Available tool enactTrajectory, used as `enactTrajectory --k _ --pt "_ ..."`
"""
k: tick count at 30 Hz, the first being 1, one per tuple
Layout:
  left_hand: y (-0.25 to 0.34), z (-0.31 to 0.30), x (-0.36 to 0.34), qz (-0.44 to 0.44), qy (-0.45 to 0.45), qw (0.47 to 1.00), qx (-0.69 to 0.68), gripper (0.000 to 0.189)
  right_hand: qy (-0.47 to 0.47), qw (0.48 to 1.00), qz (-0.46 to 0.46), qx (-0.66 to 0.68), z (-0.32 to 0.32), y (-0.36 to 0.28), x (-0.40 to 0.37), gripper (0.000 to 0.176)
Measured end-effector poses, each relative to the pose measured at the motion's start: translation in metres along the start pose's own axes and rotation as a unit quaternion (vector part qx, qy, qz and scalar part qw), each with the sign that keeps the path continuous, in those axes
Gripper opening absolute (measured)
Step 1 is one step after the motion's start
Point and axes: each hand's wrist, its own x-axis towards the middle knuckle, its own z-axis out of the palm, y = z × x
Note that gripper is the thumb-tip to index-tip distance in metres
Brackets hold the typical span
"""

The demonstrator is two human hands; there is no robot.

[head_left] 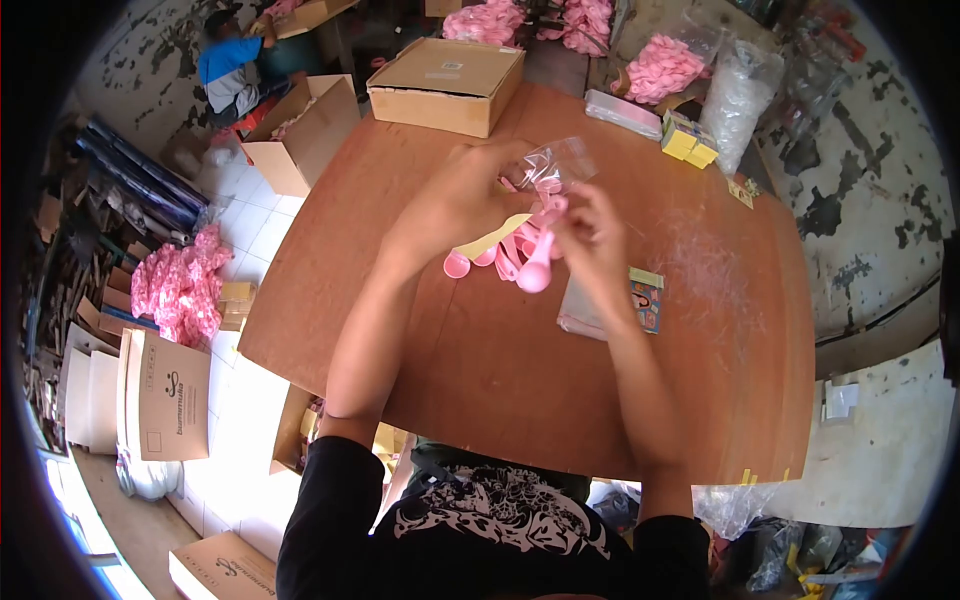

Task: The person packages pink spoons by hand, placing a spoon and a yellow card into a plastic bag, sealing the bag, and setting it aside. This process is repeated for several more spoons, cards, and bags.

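Note:
Several pink spoons (pixel 535 274) lie in a small heap near the middle of the brown table, below my two hands. My left hand (pixel 465 195) is bent over the heap, its fingers closed by a clear plastic bag (pixel 560 160) and a yellowish strip (pixel 490 238). My right hand (pixel 592 232) has its fingers curled at the pink pieces on the right side of the bag; its fingertips meet a pink spoon. Part of what my left hand grips is hidden behind its fingers.
A closed carton (pixel 445 85) stands at the table's back edge. Flat clear bags (pixel 583 308) and a printed card (pixel 646 300) lie right of the heap. Yellow boxes (pixel 690 140) and a plastic-wrapped roll (pixel 740 100) are at back right. Another person (pixel 232 75) is at far left.

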Motion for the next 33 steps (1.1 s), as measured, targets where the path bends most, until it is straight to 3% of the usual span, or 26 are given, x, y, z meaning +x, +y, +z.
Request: enactTrajectory --k 3,5,9,12,13,14,16,20,23,25,26,28,29,31,32,33 --pt "-0.003 0.006 0.002 -0.009 0.006 1.0 0.007 0.035 0.19 0.966 -0.137 0.113 -0.033 -0.044 0.007 0.025" --pt "-0.006 0.012 0.003 0.01 -0.022 1.0 0.008 0.043 0.257 0.935 -0.208 0.128 -0.048 -0.069 0.0 0.024" --pt "-0.005 0.029 0.004 -0.019 -0.107 0.991 -0.074 0.044 0.271 0.928 -0.22 0.134 -0.061 -0.079 -0.012 0.026" --pt "0.005 0.036 0.002 -0.083 -0.163 0.972 -0.147 0.048 0.266 0.937 -0.201 0.101 -0.053 -0.077 -0.012 0.026" --pt "0.0 0.039 0.004 -0.007 -0.161 0.983 -0.082 0.052 0.246 0.946 -0.184 0.105 -0.049 -0.073 -0.011 0.026" --pt "-0.002 0.042 0.003 -0.006 -0.162 0.983 -0.082 0.052 0.224 0.954 -0.168 0.11 -0.045 -0.069 -0.01 0.027" --pt "-0.004 0.047 0.002 0.106 -0.111 0.988 -0.016 0.049 0.21 0.957 -0.176 0.099 -0.036 -0.065 -0.01 0.028" --pt "-0.014 0.055 0.004 0.064 -0.141 0.982 -0.106 0.039 0.186 0.964 -0.187 0.03 -0.029 -0.063 -0.012 0.024" --pt "-0.009 0.056 0.003 0.057 -0.084 0.987 -0.12 0.035 0.197 0.948 -0.248 -0.04 -0.029 -0.063 -0.009 0.016" --pt "-0.011 0.059 0.002 0.051 -0.073 0.985 -0.145 0.04 0.184 0.909 -0.319 -0.198 -0.035 -0.069 -0.009 0.01" --pt "-0.011 0.059 0.003 0.051 -0.072 0.985 -0.146 0.04 0.183 0.908 -0.319 -0.199 -0.036 -0.071 -0.01 0.01" --pt "-0.009 0.057 0.003 0.003 -0.109 0.981 -0.162 0.038 0.093 0.989 -0.114 -0.016 -0.037 -0.075 -0.018 0.008" --pt "-0.007 0.055 0.001 0.003 -0.106 0.981 -0.164 0.038 0.09 0.989 -0.114 -0.018 -0.037 -0.081 -0.021 0.008" --pt "-0.002 0.05 0.001 0.013 -0.136 0.971 -0.197 0.04 0.119 0.966 -0.216 -0.076 -0.039 -0.094 -0.021 0.008" --pt "0.0 0.048 0.002 0.016 -0.131 0.971 -0.198 0.04 0.115 0.966 -0.22 -0.078 -0.043 -0.095 -0.016 0.008" --pt "0.001 0.047 0.002 0.01 -0.107 0.971 -0.213 0.041 0.072 0.948 -0.246 -0.191 -0.05 -0.095 -0.009 0.008"
